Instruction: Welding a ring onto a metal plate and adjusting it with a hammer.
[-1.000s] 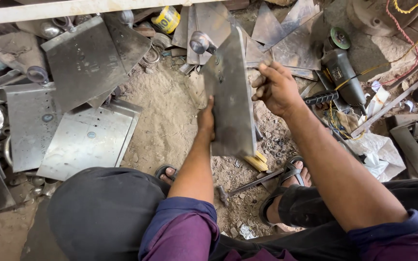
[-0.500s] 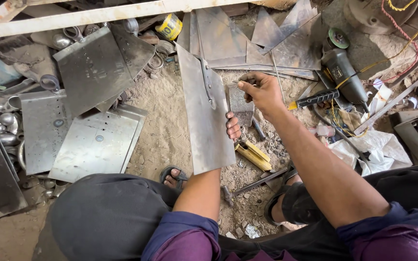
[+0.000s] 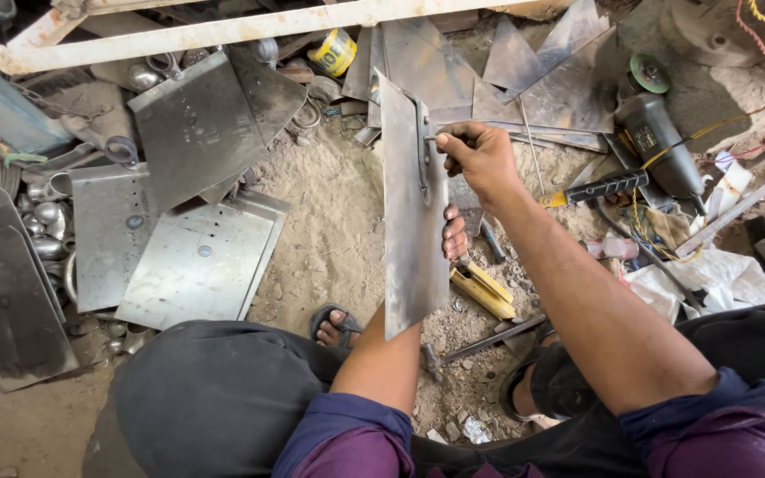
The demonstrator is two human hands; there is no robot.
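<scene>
Sandy workshop ground (image 3: 329, 212), scattered steel sheets (image 3: 201, 265)

Bare dirt left, clutter right

Sandy floor (image 3: 329, 212) lies open left of the upright metal sheet (image 3: 411, 221); angle grinder (image 3: 657, 142), screwdriver (image 3: 591, 188) and flat plates (image 3: 197, 257) hem both sides.

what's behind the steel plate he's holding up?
Behind the upright metal plate, left hand fingertips wrap its right edge; palm and most of the hand are covered. Right hand grips a small tool at its bracket.
</scene>
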